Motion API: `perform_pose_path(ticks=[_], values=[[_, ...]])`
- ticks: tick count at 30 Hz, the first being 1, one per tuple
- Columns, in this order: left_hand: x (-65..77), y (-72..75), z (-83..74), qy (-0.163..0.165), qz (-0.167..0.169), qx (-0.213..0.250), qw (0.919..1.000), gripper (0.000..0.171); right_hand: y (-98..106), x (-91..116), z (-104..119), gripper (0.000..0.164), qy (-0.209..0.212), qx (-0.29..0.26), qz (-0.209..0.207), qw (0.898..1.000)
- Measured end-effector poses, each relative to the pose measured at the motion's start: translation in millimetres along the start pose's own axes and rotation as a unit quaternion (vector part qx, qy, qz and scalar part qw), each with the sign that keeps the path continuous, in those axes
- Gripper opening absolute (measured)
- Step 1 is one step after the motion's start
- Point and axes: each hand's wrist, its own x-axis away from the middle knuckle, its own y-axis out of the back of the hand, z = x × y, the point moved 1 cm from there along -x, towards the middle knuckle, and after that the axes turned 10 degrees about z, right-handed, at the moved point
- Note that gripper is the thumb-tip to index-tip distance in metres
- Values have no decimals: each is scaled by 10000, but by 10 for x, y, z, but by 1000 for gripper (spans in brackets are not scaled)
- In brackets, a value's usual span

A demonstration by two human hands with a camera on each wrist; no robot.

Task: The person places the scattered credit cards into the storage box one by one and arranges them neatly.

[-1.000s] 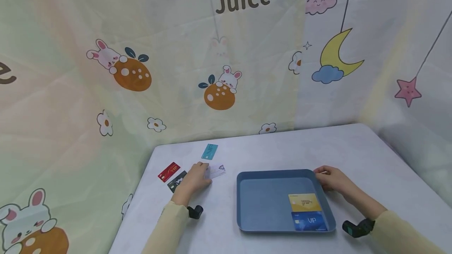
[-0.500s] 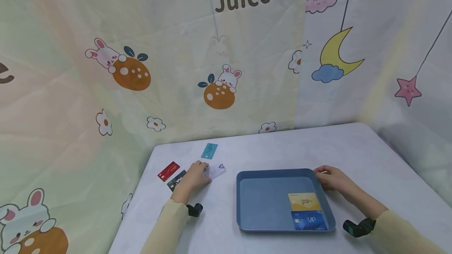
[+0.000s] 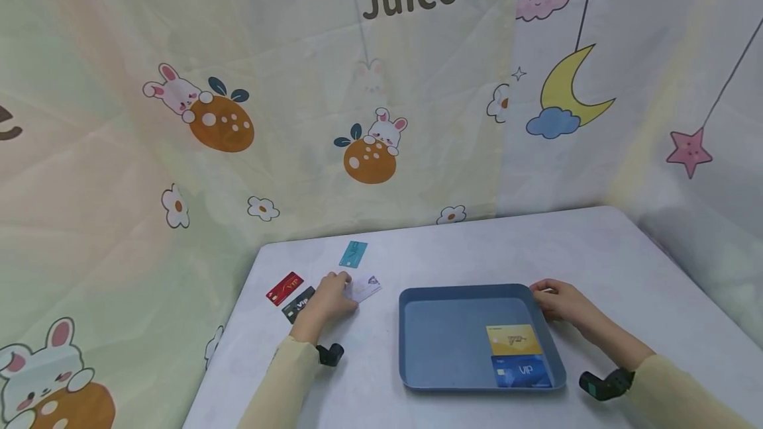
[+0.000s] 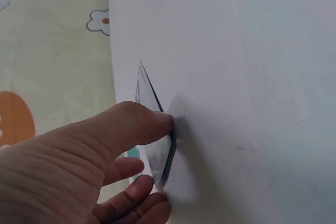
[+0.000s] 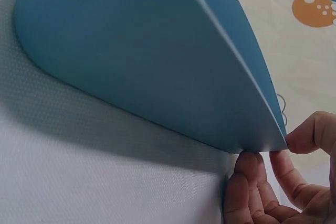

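My left hand (image 3: 326, 300) pinches a whitish card (image 3: 365, 288). In the left wrist view the thumb lies along one edge of the card (image 4: 149, 103), which stands tilted, and the fingers are curled at its lower end. My right hand (image 3: 563, 301) grips the far right corner of a blue-grey tray (image 3: 444, 339). Up close, the right thumb is on the rim of the tray (image 5: 131, 61) and the fingers press against its outer wall. Inside the tray, a gold card (image 3: 514, 340) lies directly above a blue VIP card (image 3: 522, 372).
A red VIP card (image 3: 285, 288) and a dark VIP card (image 3: 297, 305) lie left of my left hand, the dark one partly hidden by it. Behind is a teal card (image 3: 354, 254). A printed cloth (image 3: 298, 85) hangs past the white table's (image 3: 465, 250) back edge.
The view has tilted down very slightly. Both hands, the cards and the tray otherwise keep their places.
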Motion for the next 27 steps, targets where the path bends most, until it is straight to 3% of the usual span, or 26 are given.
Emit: perform_pose_path(ticks=[11, 20, 27], values=[[14, -27, -2, -66, -145, 302, 9994, 55, -9, -15, -30, 46, -57, -44, -14, 10000], [35, -49, 1, -242, -377, 55, 9990, 57, -18, -27, -40, 47, 17, -89, 31, 10000], [56, -11, -34, -129, -548, 48, 9984, 59, -13, -8, -41, 47, 23, -99, 47, 9999]])
